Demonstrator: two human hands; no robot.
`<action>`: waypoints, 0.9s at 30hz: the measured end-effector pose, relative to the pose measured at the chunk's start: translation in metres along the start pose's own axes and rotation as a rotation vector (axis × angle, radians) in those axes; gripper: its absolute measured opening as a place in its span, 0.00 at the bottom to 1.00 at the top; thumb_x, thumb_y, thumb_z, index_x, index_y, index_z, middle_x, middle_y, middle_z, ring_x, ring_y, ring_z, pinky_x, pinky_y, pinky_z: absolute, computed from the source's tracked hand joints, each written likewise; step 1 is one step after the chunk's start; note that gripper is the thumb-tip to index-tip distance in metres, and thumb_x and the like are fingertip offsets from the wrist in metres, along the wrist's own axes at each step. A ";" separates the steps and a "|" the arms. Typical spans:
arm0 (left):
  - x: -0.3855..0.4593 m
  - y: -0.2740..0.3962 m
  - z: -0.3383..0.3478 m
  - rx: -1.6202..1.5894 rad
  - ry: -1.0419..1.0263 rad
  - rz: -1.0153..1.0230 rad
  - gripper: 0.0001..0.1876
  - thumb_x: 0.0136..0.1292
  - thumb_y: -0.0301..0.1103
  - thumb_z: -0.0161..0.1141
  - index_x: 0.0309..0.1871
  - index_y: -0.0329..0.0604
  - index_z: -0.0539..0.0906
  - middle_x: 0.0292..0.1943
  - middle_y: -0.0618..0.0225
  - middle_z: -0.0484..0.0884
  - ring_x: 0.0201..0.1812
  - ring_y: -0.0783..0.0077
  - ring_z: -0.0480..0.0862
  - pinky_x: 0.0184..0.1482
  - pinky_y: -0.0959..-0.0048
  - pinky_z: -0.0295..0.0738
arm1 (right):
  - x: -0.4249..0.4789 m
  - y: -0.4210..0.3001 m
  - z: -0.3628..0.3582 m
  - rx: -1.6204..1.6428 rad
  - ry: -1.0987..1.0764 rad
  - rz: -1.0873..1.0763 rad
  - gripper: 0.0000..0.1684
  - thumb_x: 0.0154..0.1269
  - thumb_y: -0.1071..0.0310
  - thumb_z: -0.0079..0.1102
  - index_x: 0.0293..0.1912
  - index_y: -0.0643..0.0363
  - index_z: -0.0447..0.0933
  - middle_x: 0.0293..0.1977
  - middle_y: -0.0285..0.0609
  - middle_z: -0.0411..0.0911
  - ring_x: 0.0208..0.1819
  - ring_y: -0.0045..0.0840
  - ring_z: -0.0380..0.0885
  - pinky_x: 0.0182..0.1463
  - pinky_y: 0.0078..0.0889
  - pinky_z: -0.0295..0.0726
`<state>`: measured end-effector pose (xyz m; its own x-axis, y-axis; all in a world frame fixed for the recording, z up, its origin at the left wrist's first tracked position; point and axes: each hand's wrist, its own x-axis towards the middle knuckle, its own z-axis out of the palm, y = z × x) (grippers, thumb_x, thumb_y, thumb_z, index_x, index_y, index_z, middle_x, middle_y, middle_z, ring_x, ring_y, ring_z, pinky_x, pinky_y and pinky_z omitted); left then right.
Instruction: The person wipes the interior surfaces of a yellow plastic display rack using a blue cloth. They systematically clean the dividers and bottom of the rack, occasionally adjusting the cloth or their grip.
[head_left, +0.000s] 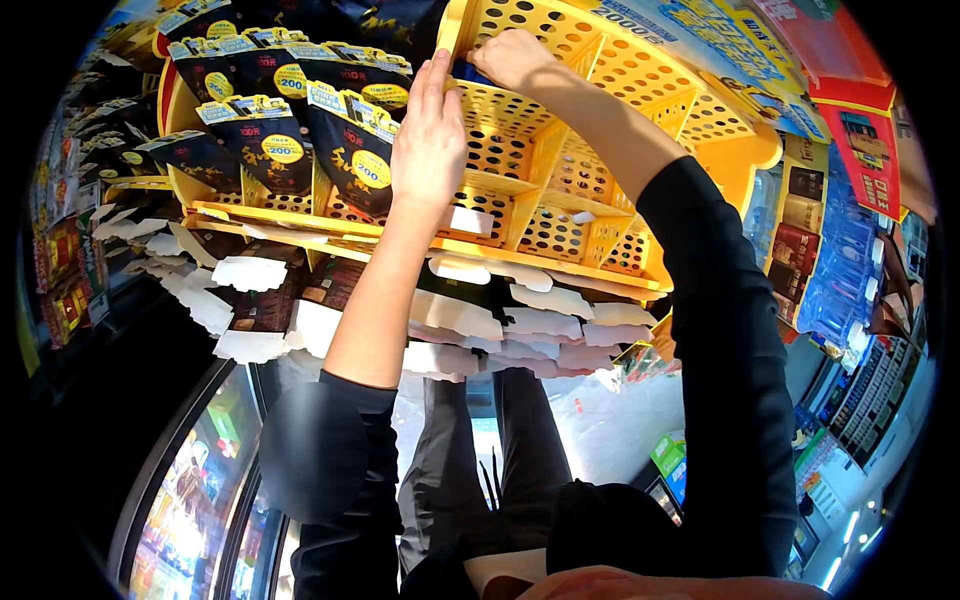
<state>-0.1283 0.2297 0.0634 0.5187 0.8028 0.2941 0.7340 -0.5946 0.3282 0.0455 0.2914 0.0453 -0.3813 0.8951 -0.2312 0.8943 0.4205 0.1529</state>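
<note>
My left hand (430, 133) lies flat with its fingers straight, against a divider of a yellow plastic display rack (551, 199). Nothing shows in that hand. Black pouches (349, 161) with yellow and blue header cards fill the rack's compartments to its left. Over an upper compartment, my right hand (516, 60) is bent into a fist. A dark blue thing (471, 73), perhaps a cloth, shows beneath it and looks gripped; most of it is hidden by the hand and the rack's edge.
White tags and dark packets (262, 300) hang below the rack's front edge. A glass-fronted display case (199, 480) stands at lower left. Plastic bottles (836, 270), boxes (799, 247) and a keyboard (874, 390) are to the right. A printed sign (697, 45) rises behind the rack.
</note>
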 end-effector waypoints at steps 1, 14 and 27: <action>0.001 0.000 -0.001 0.003 0.000 0.005 0.16 0.52 0.16 0.51 0.45 0.36 0.74 0.67 0.62 0.58 0.68 0.61 0.61 0.55 0.68 0.77 | 0.002 0.001 0.006 -0.025 0.000 -0.021 0.11 0.61 0.68 0.48 0.40 0.53 0.79 0.33 0.39 0.81 0.39 0.31 0.81 0.37 0.32 0.80; 0.000 -0.002 0.001 0.013 -0.025 -0.004 0.14 0.52 0.15 0.51 0.43 0.34 0.75 0.68 0.63 0.57 0.68 0.62 0.60 0.49 0.68 0.81 | -0.024 0.036 0.014 0.006 -0.138 -0.059 0.11 0.61 0.69 0.46 0.36 0.58 0.79 0.32 0.47 0.80 0.35 0.33 0.80 0.36 0.35 0.79; -0.002 0.000 0.000 0.064 -0.031 -0.029 0.10 0.55 0.19 0.52 0.41 0.36 0.75 0.67 0.64 0.58 0.66 0.62 0.63 0.50 0.68 0.79 | 0.006 0.004 0.011 0.548 -0.149 0.160 0.16 0.55 0.58 0.60 0.45 0.43 0.82 0.32 0.43 0.82 0.38 0.35 0.80 0.42 0.36 0.76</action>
<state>-0.1291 0.2282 0.0629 0.5093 0.8213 0.2572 0.7751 -0.5676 0.2775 0.0492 0.2967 0.0340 -0.2298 0.8941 -0.3845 0.9437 0.1081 -0.3126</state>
